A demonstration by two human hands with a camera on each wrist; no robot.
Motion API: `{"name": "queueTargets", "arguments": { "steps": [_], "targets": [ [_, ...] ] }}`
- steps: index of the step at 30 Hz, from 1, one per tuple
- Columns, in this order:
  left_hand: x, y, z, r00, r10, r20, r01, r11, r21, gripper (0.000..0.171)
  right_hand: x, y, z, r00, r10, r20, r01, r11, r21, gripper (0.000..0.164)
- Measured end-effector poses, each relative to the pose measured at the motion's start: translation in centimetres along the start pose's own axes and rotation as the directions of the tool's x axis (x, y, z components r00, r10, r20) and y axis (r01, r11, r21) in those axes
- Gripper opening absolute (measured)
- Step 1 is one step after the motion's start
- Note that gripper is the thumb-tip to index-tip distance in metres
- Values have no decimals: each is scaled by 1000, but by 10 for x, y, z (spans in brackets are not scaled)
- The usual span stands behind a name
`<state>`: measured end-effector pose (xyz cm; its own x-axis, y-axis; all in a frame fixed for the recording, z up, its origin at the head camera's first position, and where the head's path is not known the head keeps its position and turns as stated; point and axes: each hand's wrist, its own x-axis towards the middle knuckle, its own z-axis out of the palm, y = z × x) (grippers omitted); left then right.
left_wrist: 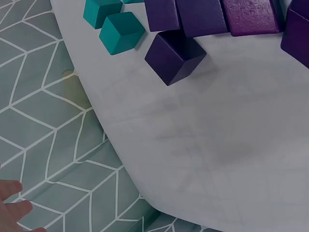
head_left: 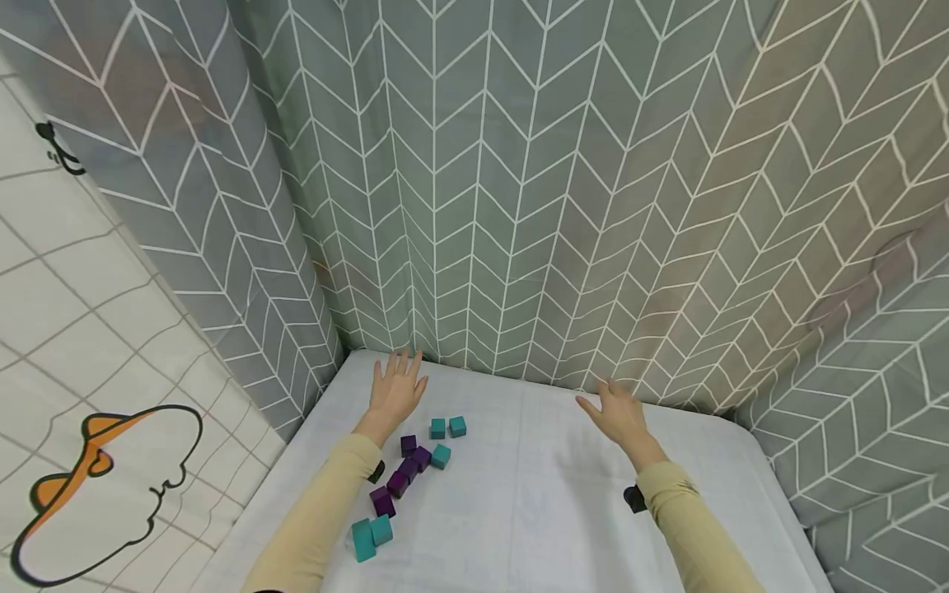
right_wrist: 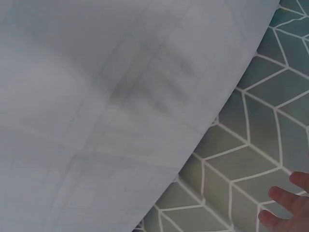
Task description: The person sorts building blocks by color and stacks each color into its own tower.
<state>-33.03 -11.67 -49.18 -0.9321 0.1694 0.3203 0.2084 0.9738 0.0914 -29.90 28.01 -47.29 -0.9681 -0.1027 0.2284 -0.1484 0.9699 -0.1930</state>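
Note:
My left hand [head_left: 395, 395] hovers over the far left of the white table [head_left: 511, 494], fingers spread and holding nothing. On the right, my right hand [head_left: 621, 414] is held out near the far edge, its thumb apart from the fingers and nothing in its grasp. Nearest the left hand are several purple cubes [head_left: 398, 483] in a slanting line, seen close up as a dark purple block [left_wrist: 175, 57] in the left wrist view. Teal cubes [head_left: 441, 455] lie beside the line's far end, and two more teal blocks [head_left: 363, 539] sit at its near end.
A grey curtain [head_left: 504, 206] with a white chevron pattern hangs right behind the table's far edge and along both sides. At the left, a white gridded sheet [head_left: 89, 329] with a cartoon drawing borders the table. Arm shadows fall on the white cover.

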Motion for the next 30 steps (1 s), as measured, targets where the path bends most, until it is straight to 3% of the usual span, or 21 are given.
{"name": "queueTargets", "arguments": {
  "steps": [10, 19, 27, 30],
  "targets": [
    [-9, -4, 8, 1000, -6, -19, 5, 999, -53, 52, 22, -52, 16, 995, -96, 12, 95, 995, 34, 63],
    [-25, -7, 28, 1000, 12, -11, -14, 980, -200, 45, 24, -101, 54, 983, -168, 74, 158, 980, 123, 63],
    [-40, -3, 44, 998, 31, 52, -19, 976, -216, 42, 15, -132, 88, 957, -262, 128, 234, 952, 199, 62],
    [-38, 3, 48, 996, 36, 77, -18, 975, -219, 42, 15, -139, 102, 946, -286, 149, 254, 946, 204, 59]
  ]
}}
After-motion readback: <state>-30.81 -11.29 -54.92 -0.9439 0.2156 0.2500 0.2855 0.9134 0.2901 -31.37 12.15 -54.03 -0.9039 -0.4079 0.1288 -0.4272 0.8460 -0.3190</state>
